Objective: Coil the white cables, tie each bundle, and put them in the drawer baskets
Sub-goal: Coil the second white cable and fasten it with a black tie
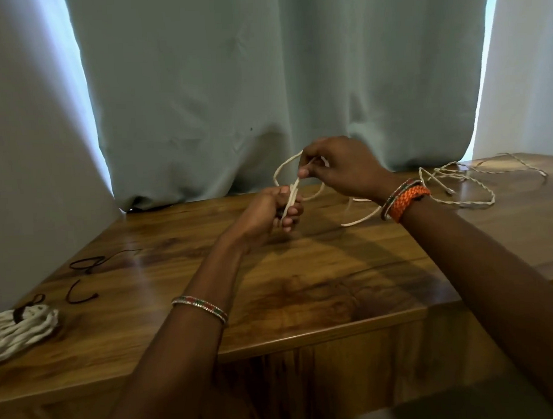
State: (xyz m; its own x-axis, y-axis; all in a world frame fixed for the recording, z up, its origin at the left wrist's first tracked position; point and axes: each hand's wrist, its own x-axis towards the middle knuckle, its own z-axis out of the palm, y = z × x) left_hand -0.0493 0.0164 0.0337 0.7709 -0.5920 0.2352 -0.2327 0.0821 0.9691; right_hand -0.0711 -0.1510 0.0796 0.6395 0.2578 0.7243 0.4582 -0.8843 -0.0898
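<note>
Two bare forearms reach forward over the near edge of a wooden table [304,303], and both carry beaded bracelets at the wrist; the right wrist has also an orange braided band [409,200]. Above the middle of the table the left hand [269,212] is closed around several strands of a white cable [292,196], its fingers curled on the strands where they come together. Just above and to the right of it, the right hand [340,168] pinches the same cable between thumb and fingers, and one loop of the cable stands out to the left of this hand. From under the right wrist the cable falls down to the table and runs to the right.

On the far right part of the table lies a loose thin white cable [457,182], not coiled, spread in open curves. At the left edge, near the front, rests a finished white bundle [20,331] with a dark tie around it. A little behind this bundle lie some dark ties [87,265], apart from each other. Behind the table hangs a pale green curtain [263,83], touching the back edge
</note>
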